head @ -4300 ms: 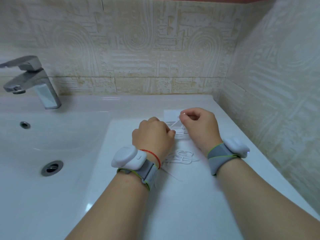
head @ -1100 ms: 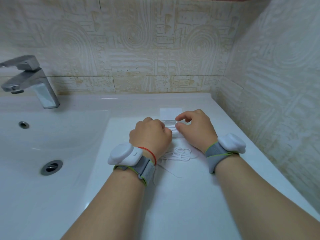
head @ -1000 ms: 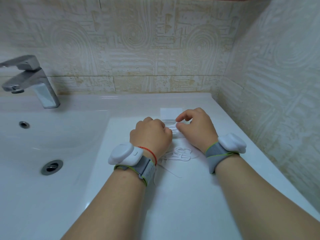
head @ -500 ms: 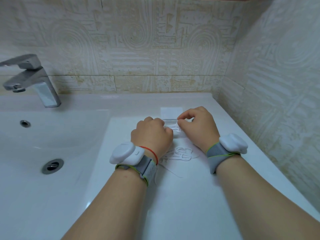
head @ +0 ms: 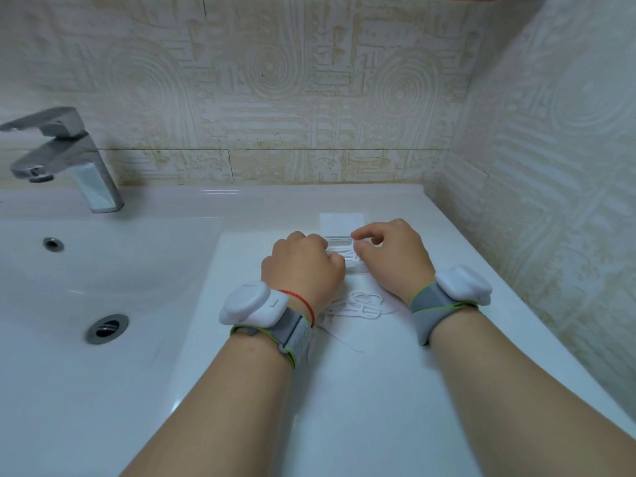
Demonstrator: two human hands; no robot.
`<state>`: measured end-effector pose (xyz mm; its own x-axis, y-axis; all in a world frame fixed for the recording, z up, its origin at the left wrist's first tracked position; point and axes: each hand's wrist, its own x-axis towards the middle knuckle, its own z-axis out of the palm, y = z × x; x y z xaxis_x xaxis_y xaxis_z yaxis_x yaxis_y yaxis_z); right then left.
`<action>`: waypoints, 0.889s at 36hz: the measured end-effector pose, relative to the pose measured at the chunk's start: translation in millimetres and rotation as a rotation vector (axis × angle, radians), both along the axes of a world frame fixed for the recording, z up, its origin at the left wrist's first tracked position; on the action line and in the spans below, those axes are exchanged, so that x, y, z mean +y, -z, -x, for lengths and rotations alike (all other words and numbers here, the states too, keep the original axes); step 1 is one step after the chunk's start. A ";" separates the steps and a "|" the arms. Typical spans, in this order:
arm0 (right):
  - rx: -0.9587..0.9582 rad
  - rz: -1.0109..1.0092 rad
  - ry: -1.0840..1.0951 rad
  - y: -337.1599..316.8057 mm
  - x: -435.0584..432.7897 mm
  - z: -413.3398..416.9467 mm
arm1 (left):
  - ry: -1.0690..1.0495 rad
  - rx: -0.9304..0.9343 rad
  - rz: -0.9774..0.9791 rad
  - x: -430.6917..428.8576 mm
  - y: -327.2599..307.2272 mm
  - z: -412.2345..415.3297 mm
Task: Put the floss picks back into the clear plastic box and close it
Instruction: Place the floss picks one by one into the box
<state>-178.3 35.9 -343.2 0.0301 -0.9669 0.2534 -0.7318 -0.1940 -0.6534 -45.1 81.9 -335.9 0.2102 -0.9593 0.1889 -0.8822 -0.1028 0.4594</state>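
A small clear plastic box stands on the white counter between my two hands, its lid open and lying back toward the wall. White floss picks show inside it. My left hand is curled against the box's left side, holding it. My right hand sits at the box's right side, thumb and forefinger pinched together over the opening; whether a pick is between them is too small to tell. A loose heap of white floss picks lies on the counter just in front of the box, between my wrists.
The sink basin with its drain and overflow hole lies to the left, the chrome tap at back left. Tiled walls close off the back and the right side. Both wrists carry white sensor bands.
My right hand held a pick above the box several seconds ago, then came down onto the box; since then its fingers have shifted slightly. Left hand and loose heap have stayed put.
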 end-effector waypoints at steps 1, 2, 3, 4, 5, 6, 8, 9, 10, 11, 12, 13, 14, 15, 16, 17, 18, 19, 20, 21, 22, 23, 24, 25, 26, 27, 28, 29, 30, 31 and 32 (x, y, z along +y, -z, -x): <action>0.000 0.004 0.000 -0.2 0.7 -0.2 | 0.000 -0.001 0.000 0.0 0.2 -0.1; -0.004 0.011 0.002 -0.7 1.2 -0.7 | 0.000 -0.002 0.000 -0.2 0.3 -0.3; -0.008 0.019 0.005 -1.3 1.5 -1.3 | 0.001 -0.004 -0.001 -0.2 0.5 -0.6; -0.012 0.025 0.007 -2.1 1.9 -1.5 | 0.002 -0.005 -0.001 -0.4 0.5 -0.6; -0.017 0.029 0.007 -2.9 2.3 -2.0 | 0.001 -0.006 -0.001 -0.4 0.5 -0.8; -0.023 0.035 0.008 -3.6 2.6 -2.5 | 0.001 -0.006 -0.001 -0.5 0.4 -0.8; -0.031 0.049 0.008 -4.4 3.3 -3.2 | 0.000 -0.006 0.001 -0.7 0.5 -0.8; -0.031 0.054 0.008 -4.4 3.4 -3.5 | -0.001 -0.007 0.002 -0.8 0.7 -0.8; -0.029 0.055 0.005 -4.4 3.4 -3.7 | -0.002 -0.007 0.004 -0.9 0.8 -0.8; -0.030 0.051 0.000 -4.2 3.3 -3.7 | -0.003 -0.007 0.004 -0.9 0.9 -0.9; -0.033 0.045 -0.005 -4.2 3.0 -3.8 | -0.004 -0.005 0.004 -1.0 0.9 -1.0; -0.039 0.041 -0.008 -4.2 2.6 -3.6 | -0.005 -0.003 0.002 -0.9 1.0 -1.1; -0.046 0.040 -0.009 -4.4 2.2 -3.3 | -0.006 -0.003 0.002 -1.0 1.0 -1.2; -0.054 0.040 -0.009 -4.7 1.9 -3.1 | -0.006 -0.004 0.002 -1.0 1.0 -1.1; -0.060 0.041 -0.009 -5.1 1.9 -3.0 | -0.006 -0.006 0.003 -1.0 1.0 -1.1; -0.065 0.041 -0.010 -5.4 2.1 -3.1 | -0.008 -0.006 0.004 -1.0 0.9 -1.0; -0.066 0.041 -0.013 -5.2 2.3 -3.3 | -0.010 -0.004 0.003 -0.9 0.8 -1.0; -0.058 0.041 -0.016 -4.5 2.7 -3.4 | -0.009 0.000 0.000 -0.8 0.6 -0.9; -0.039 0.038 -0.016 -3.6 3.0 -3.5 | -0.006 0.005 -0.002 -0.5 0.4 -0.9; -0.015 0.031 -0.014 -2.7 3.1 -3.4 | -0.001 0.008 -0.003 -0.2 0.2 -0.6; 0.004 0.023 -0.009 -2.0 3.0 -3.1 | 0.004 0.010 -0.004 0.2 0.0 -0.3; 0.013 0.018 -0.003 -1.8 2.9 -2.7 | 0.007 0.009 -0.003 0.5 -0.4 0.0; 0.013 0.021 0.001 -2.1 2.7 -2.5 | 0.008 0.008 -0.002 0.9 -0.9 0.2; 0.010 0.033 0.007 -2.6 2.6 -2.2 | 0.008 0.006 -0.002 1.2 -1.3 0.4; 0.006 0.053 0.014 -2.8 2.1 -1.8 | 0.008 0.005 -0.002 1.4 -1.7 0.4; 0.004 0.069 0.021 -2.8 1.8 -1.0 | 0.010 0.006 -0.004 1.6 -2.0 0.5; 0.008 0.074 0.026 -2.3 1.4 -0.1 | 0.011 0.006 -0.006 2.0 -2.1 0.6; 0.016 0.062 0.026 -1.9 1.1 0.7 | 0.013 0.006 -0.008 2.1 -2.4 0.5; 0.018 0.041 0.023 -0.8 1.2 1.6 | 0.014 0.005 -0.011 2.7 -2.3 0.7; 0.012 0.030 0.020 -0.6 0.6 1.9 | 0.015 0.004 -0.010 2.7 -2.6 0.6; -0.008 0.036 0.025 -0.5 -0.2 2.8 | 0.016 0.002 -0.008 2.9 -2.7 0.8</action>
<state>-181.1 35.7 -342.7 0.0040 -0.9576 0.2881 -0.7312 -0.1993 -0.6523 -45.9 84.9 -333.3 0.1956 -0.9640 0.1804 -0.8830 -0.0930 0.4602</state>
